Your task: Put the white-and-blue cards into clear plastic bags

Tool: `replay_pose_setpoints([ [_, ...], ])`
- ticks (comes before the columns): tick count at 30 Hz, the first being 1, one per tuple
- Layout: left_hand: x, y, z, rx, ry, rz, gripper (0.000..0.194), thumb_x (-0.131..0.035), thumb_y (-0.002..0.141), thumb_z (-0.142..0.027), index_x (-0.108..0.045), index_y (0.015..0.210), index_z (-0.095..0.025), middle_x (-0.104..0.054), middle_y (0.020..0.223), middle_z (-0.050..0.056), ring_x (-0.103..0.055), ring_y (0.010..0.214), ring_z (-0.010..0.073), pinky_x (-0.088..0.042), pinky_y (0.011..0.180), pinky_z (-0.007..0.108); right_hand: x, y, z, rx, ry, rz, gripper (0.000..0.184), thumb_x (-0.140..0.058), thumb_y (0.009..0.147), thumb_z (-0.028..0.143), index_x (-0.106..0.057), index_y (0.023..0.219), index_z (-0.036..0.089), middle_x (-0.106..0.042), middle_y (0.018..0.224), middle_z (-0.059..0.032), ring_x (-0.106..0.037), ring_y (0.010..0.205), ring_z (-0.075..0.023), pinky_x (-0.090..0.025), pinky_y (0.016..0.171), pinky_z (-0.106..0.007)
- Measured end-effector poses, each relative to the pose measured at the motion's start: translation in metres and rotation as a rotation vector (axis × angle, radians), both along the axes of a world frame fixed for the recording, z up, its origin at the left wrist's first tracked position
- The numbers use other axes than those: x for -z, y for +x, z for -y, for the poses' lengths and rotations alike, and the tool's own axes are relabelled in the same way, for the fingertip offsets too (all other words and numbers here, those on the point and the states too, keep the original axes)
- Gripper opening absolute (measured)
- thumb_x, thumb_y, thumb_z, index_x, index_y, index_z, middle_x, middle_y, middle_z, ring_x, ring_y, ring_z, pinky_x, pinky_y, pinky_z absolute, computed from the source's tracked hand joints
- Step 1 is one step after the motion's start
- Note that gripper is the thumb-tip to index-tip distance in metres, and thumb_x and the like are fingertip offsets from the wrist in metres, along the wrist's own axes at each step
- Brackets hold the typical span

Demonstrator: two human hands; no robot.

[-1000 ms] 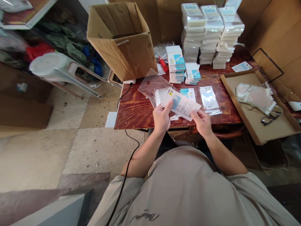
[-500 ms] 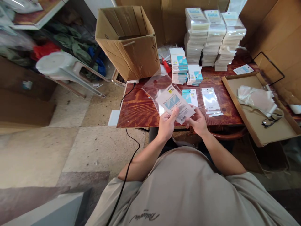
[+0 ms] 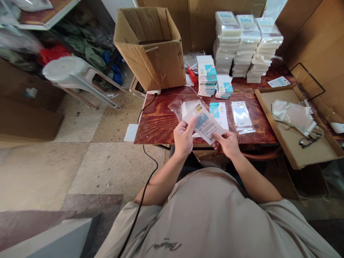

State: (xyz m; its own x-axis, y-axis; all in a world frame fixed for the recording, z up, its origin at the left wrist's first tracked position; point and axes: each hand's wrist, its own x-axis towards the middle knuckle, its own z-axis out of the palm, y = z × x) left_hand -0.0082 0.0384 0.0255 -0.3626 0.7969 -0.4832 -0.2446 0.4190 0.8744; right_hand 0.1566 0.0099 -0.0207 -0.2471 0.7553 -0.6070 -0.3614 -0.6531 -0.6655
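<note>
Between my two hands is a printed packaging card (image 3: 206,126), tilted, with its text side up. My left hand (image 3: 184,137) grips its left edge with the thumb on top. Closed on the card's lower right corner is my right hand (image 3: 227,142). Behind the card, a clear plastic bag (image 3: 177,104) lies over the table with white pieces under or in it; whether it touches the card I cannot tell. Just right of it rest several blue-and-white cards (image 3: 221,114) and a small pile of clear sleeves (image 3: 242,115).
Stacked cards (image 3: 206,73) and tall piles of sleeved cards (image 3: 227,39) stand at the back of the wooden table (image 3: 153,122). An open cardboard box (image 3: 161,64) is at back left. On the right, a shallow carton (image 3: 285,139) holds plastic sleeves and glasses (image 3: 309,139).
My left hand has shifted up along the card's left edge, and the card has moved slightly right and down. My right hand keeps its hold at the lower corner.
</note>
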Motion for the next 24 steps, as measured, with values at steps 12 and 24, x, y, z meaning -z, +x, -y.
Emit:
replay_pose_setpoints([
  [12,0.003,0.003,0.003,0.008,-0.085,0.085,0.051,-0.096,0.072,-0.060,-0.076,0.096,-0.020,-0.081,0.098,0.007,-0.079,0.100,0.0257,-0.067,0.082,0.037,0.005,-0.002,0.002,0.103,0.019,0.058,0.047,-0.095,0.075,0.059,-0.067,0.070,0.021,-0.049,0.045,0.0070,-0.042,0.035,-0.0093,-0.039,0.033,-0.025],
  [24,0.007,0.011,0.005,-0.028,-0.042,0.163,0.044,-0.098,0.074,-0.053,-0.080,0.097,-0.019,-0.083,0.100,0.007,-0.078,0.110,0.0279,-0.064,0.098,0.041,-0.004,0.000,0.003,0.131,-0.005,0.238,0.057,-0.094,0.069,0.069,-0.066,0.064,0.019,-0.062,0.048,-0.0002,-0.053,0.038,-0.0129,-0.042,0.035,-0.025],
])
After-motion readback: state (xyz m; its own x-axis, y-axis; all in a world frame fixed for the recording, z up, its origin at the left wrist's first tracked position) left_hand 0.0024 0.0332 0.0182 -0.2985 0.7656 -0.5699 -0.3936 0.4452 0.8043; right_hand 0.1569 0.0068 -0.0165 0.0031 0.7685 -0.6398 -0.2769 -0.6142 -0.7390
